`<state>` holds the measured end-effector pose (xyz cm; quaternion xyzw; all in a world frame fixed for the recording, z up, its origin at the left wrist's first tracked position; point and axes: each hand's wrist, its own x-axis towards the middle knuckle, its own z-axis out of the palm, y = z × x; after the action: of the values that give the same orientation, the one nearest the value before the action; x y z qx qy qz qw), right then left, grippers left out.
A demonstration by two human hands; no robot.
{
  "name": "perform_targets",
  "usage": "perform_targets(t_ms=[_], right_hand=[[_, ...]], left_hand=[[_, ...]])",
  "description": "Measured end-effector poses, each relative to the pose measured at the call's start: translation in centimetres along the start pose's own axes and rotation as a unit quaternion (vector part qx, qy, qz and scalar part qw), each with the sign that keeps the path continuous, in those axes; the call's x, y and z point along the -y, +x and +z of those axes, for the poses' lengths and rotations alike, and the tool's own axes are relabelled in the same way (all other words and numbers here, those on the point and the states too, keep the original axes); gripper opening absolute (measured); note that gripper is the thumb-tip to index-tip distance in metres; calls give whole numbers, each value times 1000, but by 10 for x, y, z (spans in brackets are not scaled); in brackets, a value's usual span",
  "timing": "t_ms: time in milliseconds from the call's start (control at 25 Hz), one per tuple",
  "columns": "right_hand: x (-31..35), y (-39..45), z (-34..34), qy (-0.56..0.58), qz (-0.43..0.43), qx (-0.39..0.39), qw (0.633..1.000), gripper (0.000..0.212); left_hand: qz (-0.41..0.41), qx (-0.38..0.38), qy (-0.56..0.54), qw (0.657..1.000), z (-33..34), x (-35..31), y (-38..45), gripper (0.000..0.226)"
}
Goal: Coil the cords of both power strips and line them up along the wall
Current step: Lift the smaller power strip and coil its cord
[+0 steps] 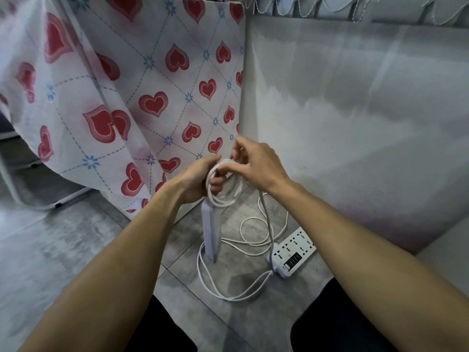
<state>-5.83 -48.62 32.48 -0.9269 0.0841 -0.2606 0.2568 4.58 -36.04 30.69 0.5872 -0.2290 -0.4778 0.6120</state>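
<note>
Cord coil [223, 189] mid-wind: I've got my left hand [200, 179] gripping the loops above the hanging first strip [211, 232], right hand [253, 161] pinching the cord. Second strip [291, 252] lies right of it, uncoiled. Next: another loop.

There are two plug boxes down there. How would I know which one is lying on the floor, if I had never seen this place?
Find the grey wall on the right, then look down to the tiled floor at its foot. The flat power strip lies there face up, showing its sockets and a dark panel. The other power strip hangs on end below the coiled cord in the hands.
</note>
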Motion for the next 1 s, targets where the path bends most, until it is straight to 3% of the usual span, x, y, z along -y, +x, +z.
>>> perform_targets(t_ms=[80, 200, 320, 400, 520, 680, 880, 1000], right_hand=[[-7, 3, -3, 44, 46, -5, 998, 46], [-20, 6, -6, 228, 124, 26, 965, 41], [-47, -3, -11, 348, 224, 153, 897, 37], [-72, -15, -13, 357, 290, 266, 847, 38], [-103, -29, -18, 344, 336, 324, 815, 31], [-106, -29, -25, 349, 327, 286, 830, 15], [-77, -2, -51, 457, 236, 59, 855, 23], [-67, 7, -56, 445, 205, 6, 871, 22]], left_hand=[[-28, 29, -5, 999, 1, -1, 0, 55], [-30, 55, -4, 998, 2, -3, -2, 65], [-18, 68, -37, 997, -8, -5, -4, 65], [-2, 55, -103, 993, -20, -9, -7, 61], [31, -7, -226, 974, -33, -10, -12, 56], [71, -72, -281, 954, -35, -9, -10, 55], [56, -87, -217, 971, -32, -13, -10, 58], [47, -75, -167, 982, -30, -10, -11, 56]])
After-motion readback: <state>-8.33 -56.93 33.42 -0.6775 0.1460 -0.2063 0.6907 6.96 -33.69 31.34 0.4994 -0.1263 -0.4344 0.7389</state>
